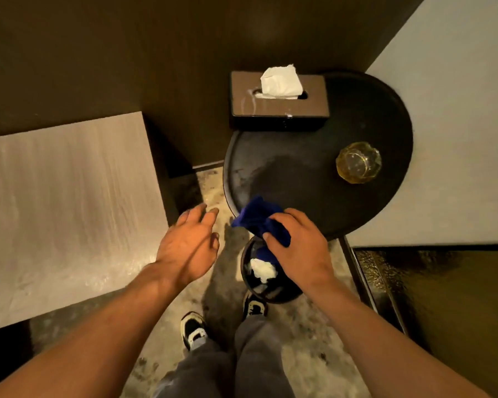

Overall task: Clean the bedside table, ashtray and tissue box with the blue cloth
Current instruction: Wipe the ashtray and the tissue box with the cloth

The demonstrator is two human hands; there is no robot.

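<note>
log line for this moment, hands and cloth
right hand: holds blue cloth at bedside table near edge | left hand: open, empty | ashtray, tissue box: on table

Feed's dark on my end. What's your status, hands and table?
Right hand gripping blue cloth at table front edge. Left hand open, empty. Ashtray, tissue box on the table. Bin below.

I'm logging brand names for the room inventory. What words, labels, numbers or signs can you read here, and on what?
None can be read. The tissue box, glass ashtray, blue cloth and round bedside table show no lettering. Any mark on the shoes is too blurred to read.
</note>
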